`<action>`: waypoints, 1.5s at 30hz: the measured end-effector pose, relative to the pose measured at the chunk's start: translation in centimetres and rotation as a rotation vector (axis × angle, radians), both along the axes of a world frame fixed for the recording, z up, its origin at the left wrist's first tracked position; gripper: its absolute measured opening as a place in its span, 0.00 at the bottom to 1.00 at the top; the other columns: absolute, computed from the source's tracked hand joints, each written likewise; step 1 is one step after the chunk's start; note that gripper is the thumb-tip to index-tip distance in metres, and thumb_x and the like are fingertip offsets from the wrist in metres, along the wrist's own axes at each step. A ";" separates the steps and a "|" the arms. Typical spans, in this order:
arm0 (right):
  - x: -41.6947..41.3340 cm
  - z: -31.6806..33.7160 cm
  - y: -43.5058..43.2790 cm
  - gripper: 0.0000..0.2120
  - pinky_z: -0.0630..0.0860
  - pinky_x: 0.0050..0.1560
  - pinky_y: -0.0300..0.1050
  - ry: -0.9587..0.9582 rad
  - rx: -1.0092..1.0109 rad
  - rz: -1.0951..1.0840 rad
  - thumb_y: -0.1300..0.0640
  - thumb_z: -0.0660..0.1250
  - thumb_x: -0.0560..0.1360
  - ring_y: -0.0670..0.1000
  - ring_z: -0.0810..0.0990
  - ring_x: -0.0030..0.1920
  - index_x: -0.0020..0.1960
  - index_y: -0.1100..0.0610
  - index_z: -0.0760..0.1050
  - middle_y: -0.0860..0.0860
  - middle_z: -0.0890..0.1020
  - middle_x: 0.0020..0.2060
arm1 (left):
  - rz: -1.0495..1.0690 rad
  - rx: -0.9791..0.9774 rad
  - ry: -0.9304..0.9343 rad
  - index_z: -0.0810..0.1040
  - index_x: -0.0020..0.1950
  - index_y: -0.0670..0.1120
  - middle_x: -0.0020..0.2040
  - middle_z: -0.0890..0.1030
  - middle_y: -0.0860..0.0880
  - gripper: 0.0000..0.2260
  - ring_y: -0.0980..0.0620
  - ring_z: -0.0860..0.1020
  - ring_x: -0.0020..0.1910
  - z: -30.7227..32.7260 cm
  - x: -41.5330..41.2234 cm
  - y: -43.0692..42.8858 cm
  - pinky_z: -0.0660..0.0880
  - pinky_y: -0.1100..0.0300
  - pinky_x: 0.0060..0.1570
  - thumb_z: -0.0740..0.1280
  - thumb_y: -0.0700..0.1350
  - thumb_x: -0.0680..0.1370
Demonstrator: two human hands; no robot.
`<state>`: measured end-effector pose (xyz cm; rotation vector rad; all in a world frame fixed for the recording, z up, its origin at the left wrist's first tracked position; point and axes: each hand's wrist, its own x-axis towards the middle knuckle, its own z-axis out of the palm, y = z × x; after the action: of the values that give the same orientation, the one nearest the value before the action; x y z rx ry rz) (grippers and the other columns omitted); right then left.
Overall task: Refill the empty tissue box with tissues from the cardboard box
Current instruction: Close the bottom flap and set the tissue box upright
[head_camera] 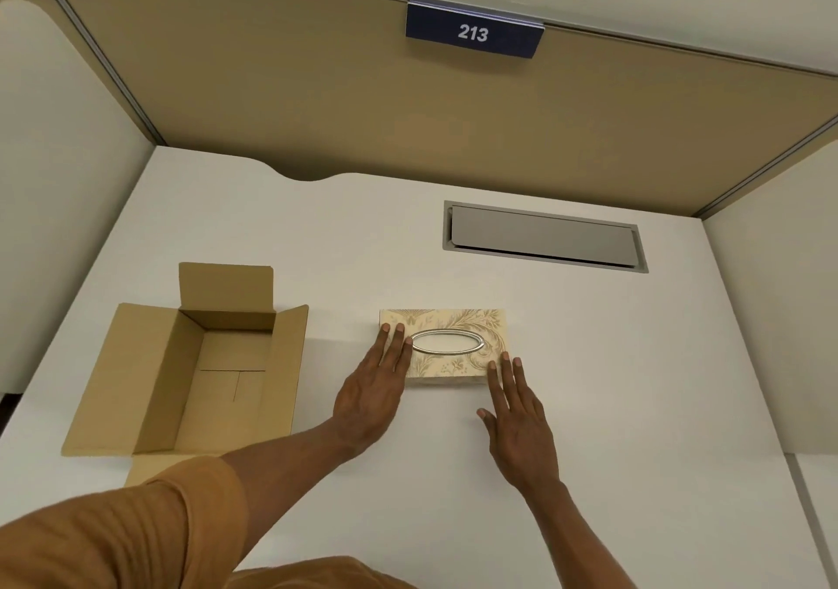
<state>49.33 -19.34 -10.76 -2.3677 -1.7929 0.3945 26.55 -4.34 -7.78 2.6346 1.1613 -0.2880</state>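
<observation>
A cream tissue box (pixel 458 323) with a floral pattern and a silver oval opening lies flat in the middle of the white desk (pixel 589 362). My left hand (pixel 374 389) lies flat, fingers stretched over the box's left end. My right hand (pixel 517 416) is flat too, fingertips touching the box's near right corner. Neither hand holds anything. To the left stands a brown cardboard box (pixel 149 375) with its flaps spread open; its inside shows only bare cardboard, no tissues in sight.
A grey cable hatch (pixel 544 237) is set into the desk behind the tissue box. Tan partition walls close off the back and sides, with a blue "213" sign (pixel 474 31) at the top. The desk's right edge runs near the frame's lower right.
</observation>
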 end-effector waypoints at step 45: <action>5.2 1.0 15.1 0.52 0.70 0.80 0.56 -0.010 -0.137 -0.057 0.44 0.69 0.83 0.60 0.37 0.89 0.88 0.57 0.35 0.56 0.34 0.88 | -0.125 -0.071 -0.122 0.46 0.89 0.39 0.90 0.41 0.41 0.39 0.40 0.39 0.90 -1.0 6.8 17.5 0.80 0.50 0.70 0.62 0.29 0.82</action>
<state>54.52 -4.27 -9.78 -2.5094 -1.7507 0.5147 33.35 13.16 -8.76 2.6258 0.9332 -0.1842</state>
